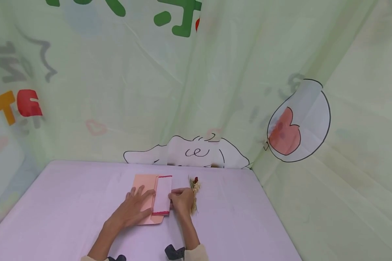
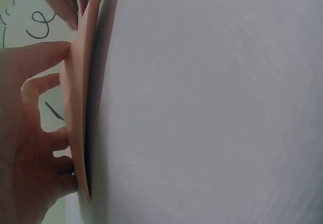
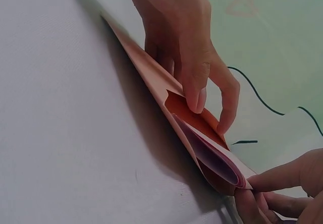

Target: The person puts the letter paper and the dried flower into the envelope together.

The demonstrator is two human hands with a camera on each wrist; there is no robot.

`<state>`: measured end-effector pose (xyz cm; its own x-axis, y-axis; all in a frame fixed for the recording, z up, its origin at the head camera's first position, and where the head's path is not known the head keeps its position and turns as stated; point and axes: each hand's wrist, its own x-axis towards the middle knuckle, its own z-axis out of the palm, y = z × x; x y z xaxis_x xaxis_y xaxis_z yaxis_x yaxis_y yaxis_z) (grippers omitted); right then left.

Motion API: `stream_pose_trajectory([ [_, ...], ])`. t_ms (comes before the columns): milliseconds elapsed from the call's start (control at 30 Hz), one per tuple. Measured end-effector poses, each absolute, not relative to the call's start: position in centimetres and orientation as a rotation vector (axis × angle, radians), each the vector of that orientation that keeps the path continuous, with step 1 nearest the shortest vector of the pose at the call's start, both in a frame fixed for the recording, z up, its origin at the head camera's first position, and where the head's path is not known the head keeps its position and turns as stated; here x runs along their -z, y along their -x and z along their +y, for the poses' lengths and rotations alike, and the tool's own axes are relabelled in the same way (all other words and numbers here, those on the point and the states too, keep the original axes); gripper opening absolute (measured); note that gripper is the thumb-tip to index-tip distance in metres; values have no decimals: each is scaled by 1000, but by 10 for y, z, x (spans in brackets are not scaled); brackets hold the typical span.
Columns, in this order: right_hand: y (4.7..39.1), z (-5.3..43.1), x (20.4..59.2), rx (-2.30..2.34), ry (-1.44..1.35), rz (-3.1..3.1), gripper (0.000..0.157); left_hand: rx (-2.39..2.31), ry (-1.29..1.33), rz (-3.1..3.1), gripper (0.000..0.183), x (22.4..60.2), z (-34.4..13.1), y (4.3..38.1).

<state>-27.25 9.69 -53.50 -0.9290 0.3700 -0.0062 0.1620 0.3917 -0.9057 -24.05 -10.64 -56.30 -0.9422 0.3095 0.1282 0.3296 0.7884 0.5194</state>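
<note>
A peach paper envelope [image 1: 147, 179] lies on the table, its mouth facing right. My left hand [image 1: 133, 209] rests on it with fingers spread, the fingertips pressing near the mouth; in the left wrist view the fingers [image 2: 58, 138] touch the envelope's upper face. A folded white paper [image 1: 163, 190] with red-pink edges sits partly in the mouth. My right hand [image 1: 183, 200] pinches its right edge between thumb and fingers. From the right wrist view, the paper's folded layers [image 3: 217, 158] show within the gaping envelope [image 3: 146, 72]. How deep the paper reaches is hidden.
Just right of my right hand lies a small dried-flower bunch [image 1: 195, 185] with a dark red bloom. The table [image 1: 68, 203] has a pale lilac cover. Behind it hangs a light green printed curtain [image 1: 143, 90], and more curtain [image 1: 339, 188] runs along the right.
</note>
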Motion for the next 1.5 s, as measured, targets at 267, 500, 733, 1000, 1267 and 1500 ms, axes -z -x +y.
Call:
stream_pose_trajectory([
  [267, 274, 94, 538, -1596, 444, -2429, 6, 865, 513, -2953, 64, 561, -106, 239],
  [500, 286, 99, 559, -1592, 325, -2433, 6, 872, 509, -2957, 64, 562, -106, 242],
  [733, 279, 92, 543, -1652, 354, -2456, 5, 868, 510, -2960, 64, 563, -107, 242],
  [1000, 275, 85, 538, -1670, 360, -2495, 4, 872, 517, -2946, 64, 563, -108, 242],
  [1267, 278, 80, 538, -1675, 265, -2489, 5, 866, 526, -2936, 65, 562, -109, 244],
  [1500, 277, 79, 538, -1673, 313, -2521, 6, 863, 527, -2950, 66, 566, -108, 244],
])
